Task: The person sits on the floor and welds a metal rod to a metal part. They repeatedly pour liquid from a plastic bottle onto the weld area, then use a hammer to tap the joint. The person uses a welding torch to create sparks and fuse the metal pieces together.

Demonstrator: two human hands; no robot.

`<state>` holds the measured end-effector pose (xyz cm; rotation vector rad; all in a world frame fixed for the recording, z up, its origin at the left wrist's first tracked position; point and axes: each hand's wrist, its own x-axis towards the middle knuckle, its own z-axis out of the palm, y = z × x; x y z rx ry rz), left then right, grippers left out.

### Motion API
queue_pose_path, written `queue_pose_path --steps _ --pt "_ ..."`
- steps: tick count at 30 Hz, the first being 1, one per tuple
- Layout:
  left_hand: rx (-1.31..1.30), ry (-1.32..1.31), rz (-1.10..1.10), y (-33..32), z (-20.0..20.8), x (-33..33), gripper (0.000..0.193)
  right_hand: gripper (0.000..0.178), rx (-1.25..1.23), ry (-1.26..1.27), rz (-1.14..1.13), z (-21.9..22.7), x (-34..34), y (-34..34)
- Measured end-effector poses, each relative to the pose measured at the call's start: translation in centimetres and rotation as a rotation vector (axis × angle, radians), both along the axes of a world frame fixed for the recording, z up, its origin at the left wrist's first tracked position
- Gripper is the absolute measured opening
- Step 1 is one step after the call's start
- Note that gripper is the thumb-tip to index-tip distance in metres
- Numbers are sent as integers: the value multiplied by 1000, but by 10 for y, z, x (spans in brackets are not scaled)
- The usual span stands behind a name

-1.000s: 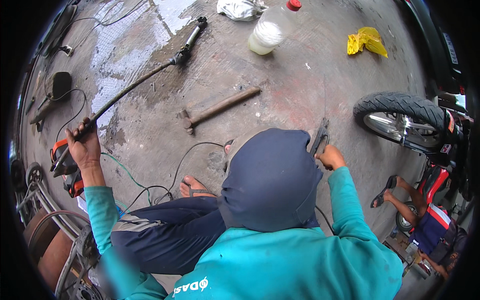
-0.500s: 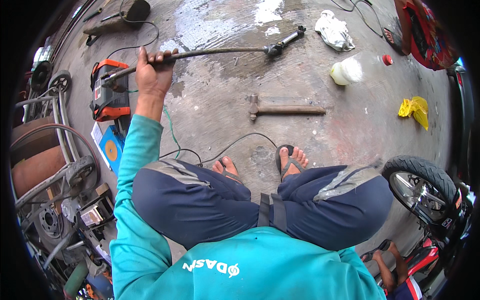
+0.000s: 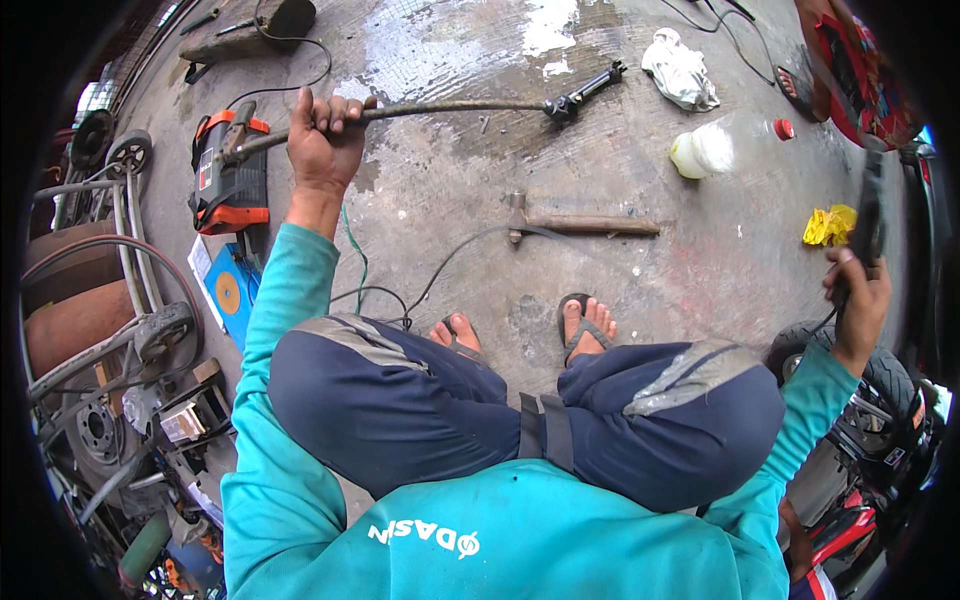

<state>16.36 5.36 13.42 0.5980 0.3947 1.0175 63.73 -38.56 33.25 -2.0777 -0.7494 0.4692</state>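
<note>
My left hand [image 3: 328,150] is closed around a long dark metal rod [image 3: 450,106] and holds it crosswise. The rod's left end passes in front of an orange and black box-shaped machine [image 3: 232,195]; its right end carries a jointed fitting [image 3: 580,92]. At the far right my right hand [image 3: 862,305] is raised and grips a dark elongated tool [image 3: 872,205] with a thin cable. Motion blurs this tool, so its kind is unclear. Between the hands, beyond my feet, a hammer [image 3: 595,225] with a wooden handle lies on the concrete floor.
A bottle of pale liquid [image 3: 705,153], a white cloth [image 3: 680,70] and a yellow plastic bag [image 3: 828,226] lie to the right. Cables cross the floor near my feet. A wheeled metal frame [image 3: 128,230] stands left, a motorcycle wheel [image 3: 885,375] right. Another person's foot [image 3: 795,92] shows at upper right.
My right hand has come into view at the right, gripping the dark tool. A black cable has lifted and shifted across the hammer. My left hand still holds the rod.
</note>
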Motion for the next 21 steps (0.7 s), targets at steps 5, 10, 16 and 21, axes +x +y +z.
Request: queue_pose_path --steps 5,10,16,21 --pt "55 -6 -62 -18 -12 -11 50 68 -94 133 156 -58 -61 10" --pt "82 57 -120 -31 -17 -25 49 50 -170 129 171 -102 -98 49" --pt "40 60 -112 -35 -22 -30 49 47 -259 -232 324 -112 -94 73" --pt "-21 193 0 -39 -19 -30 50 50 -189 -318 436 -110 -91 86"
